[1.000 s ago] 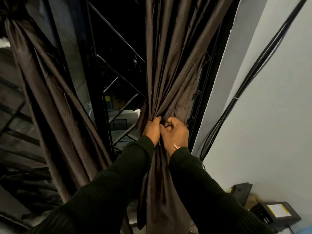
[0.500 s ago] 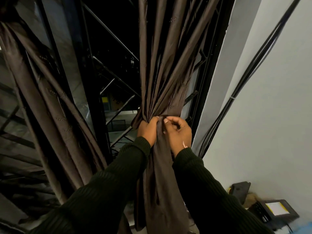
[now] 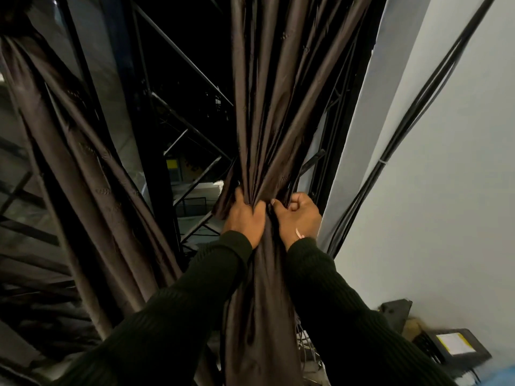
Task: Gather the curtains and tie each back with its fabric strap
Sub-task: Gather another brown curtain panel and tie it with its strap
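An open gap lies between the left curtain and gathered curtain; cables line the right wall.

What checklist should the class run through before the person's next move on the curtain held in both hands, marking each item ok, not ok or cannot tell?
1. Left hand grips the gathered curtain: ok.
2. Right hand has hold of the fabric at the same height: ok, fingers curled at the bundle's right side.
3. Folds drawn into one tight bundle at the hands: ok.
4. Fabric strap in hand and round the bundle: cannot tell, no strap stands out from the dark cloth.
5. Other curtain on the left tied back: cannot tell, it looks gathered but no strap shows.
6. Black cables on the wall kept out of the bundle: ok.
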